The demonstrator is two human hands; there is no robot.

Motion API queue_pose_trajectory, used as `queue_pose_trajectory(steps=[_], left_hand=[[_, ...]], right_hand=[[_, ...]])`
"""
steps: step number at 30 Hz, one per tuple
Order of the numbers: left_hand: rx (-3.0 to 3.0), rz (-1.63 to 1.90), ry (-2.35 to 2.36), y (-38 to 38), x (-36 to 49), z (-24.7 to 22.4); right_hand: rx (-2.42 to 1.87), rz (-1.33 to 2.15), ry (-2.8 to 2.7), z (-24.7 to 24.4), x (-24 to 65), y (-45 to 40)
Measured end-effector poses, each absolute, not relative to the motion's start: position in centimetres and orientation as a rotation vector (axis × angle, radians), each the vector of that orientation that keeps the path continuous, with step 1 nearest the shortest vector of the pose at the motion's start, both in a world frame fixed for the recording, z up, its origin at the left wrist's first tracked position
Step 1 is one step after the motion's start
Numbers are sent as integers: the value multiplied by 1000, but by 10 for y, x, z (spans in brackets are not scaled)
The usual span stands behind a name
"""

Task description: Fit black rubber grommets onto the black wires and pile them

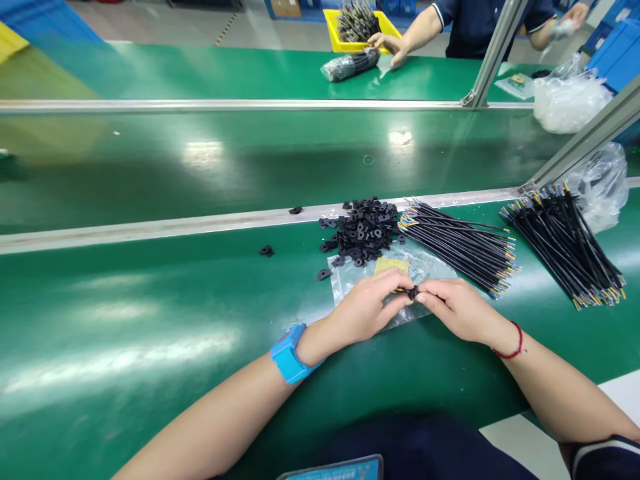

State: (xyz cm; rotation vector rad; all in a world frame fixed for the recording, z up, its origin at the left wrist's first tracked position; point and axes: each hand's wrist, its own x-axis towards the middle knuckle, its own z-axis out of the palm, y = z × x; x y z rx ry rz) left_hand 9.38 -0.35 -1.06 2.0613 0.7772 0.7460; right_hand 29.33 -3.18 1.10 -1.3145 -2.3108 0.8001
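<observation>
My left hand (pixel 373 300) is closed in a pinch, with coloured wire ends of a cable (pixel 400 290) showing between its thumb and forefinger. Most of that cable is hidden. At the fingertips sits a small black rubber-like piece (pixel 413 292), which my right hand (pixel 457 308) pinches from the other side. Both hands are above a clear plastic bag (pixel 430 263) with a yellow label (pixel 392 265). Just beyond lies a heap of small black pieces with holes (pixel 365 230). A bundle of black cables (pixel 457 247) with coloured wire ends rests to its right.
Another black cable bundle (pixel 565 247) lies at the right, near a metal post (pixel 585 137) and clear bags (pixel 600 187). Loose black pieces (pixel 267 251) are left of the heap. Across the belt (pixel 280 150), a co-worker's hand (pixel 393 47) touches a wrapped cable bundle (pixel 350 65).
</observation>
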Motion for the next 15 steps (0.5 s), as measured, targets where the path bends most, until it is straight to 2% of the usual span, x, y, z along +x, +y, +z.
queue_pose_trajectory(steps=[3, 6, 9, 13, 15], left_hand=[[1824, 753, 806, -1, 92, -7], [1825, 710, 836, -3, 93, -1], [1951, 736, 827, -5, 94, 3], [2153, 760, 654, -5, 93, 3], [2174, 748, 634, -4, 92, 1]], right_hand=[[-1272, 324, -2348, 12, 293, -36], [-1237, 194, -2382, 12, 294, -39], [-1252, 475, -2348, 13, 294, -39], [-1224, 1238, -2122, 21, 291, -38], [-1249, 1349, -2081, 25, 290, -37]])
